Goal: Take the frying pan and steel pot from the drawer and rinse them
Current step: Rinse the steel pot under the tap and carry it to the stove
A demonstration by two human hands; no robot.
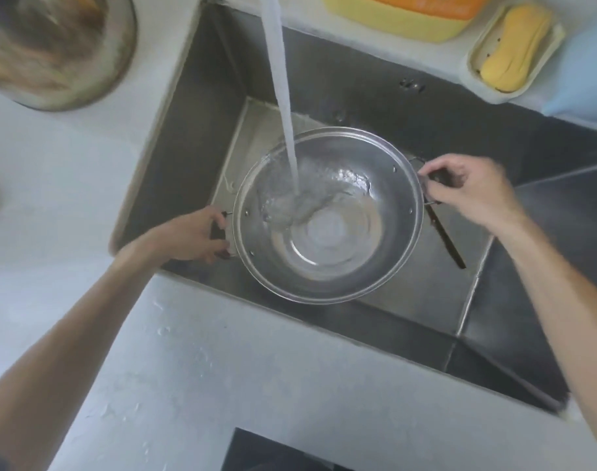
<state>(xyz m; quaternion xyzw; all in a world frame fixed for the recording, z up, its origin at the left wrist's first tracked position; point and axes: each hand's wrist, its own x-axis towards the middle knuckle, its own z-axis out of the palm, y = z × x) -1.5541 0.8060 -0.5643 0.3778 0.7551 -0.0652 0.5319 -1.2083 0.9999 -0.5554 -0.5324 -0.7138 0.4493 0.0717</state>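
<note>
Over the basin of the steel sink, the steel pot is held tilted, its open mouth turned toward the camera, by 2 bare hands. Its left side handle is gripped by the left hand, fingers curled around the dark grip; its right side handle is pinched by the right hand, fingers bent over the wire loop. A stream of water is seen falling from above into the pot, striking the inner wall left of centre, with water swirling across the bottom. A dark-handled knife is noted on the sink floor, just beside the pot's right rim. On the counter behind the sink, a yellow sponge is seen in a pale tray, near a yellow-and-orange container. A blurred round pan is recorded at upper left; droplets are visible on the near counter.
</note>
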